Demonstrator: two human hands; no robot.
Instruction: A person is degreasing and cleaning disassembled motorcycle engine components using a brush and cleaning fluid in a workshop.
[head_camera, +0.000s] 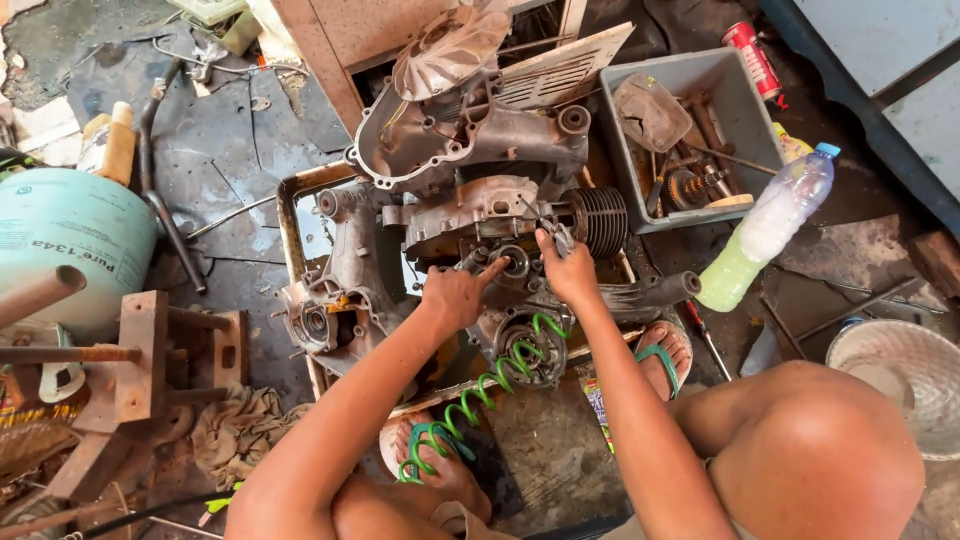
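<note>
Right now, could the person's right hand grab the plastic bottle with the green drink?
Probably yes. The right hand is on the engine case, and the plastic bottle lies off to its right on the floor. Nothing blocks the gap, but the hand holds a small metal tool.

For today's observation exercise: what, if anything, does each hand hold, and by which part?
The right hand grips small metal pliers by the handles. The left hand holds nothing; its forefinger touches the engine casing.

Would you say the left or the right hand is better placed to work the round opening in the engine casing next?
Probably the left hand: its fingertip already points into the round opening of the engine casing. The right hand is occupied, gripping a small metal tool just above.
</note>
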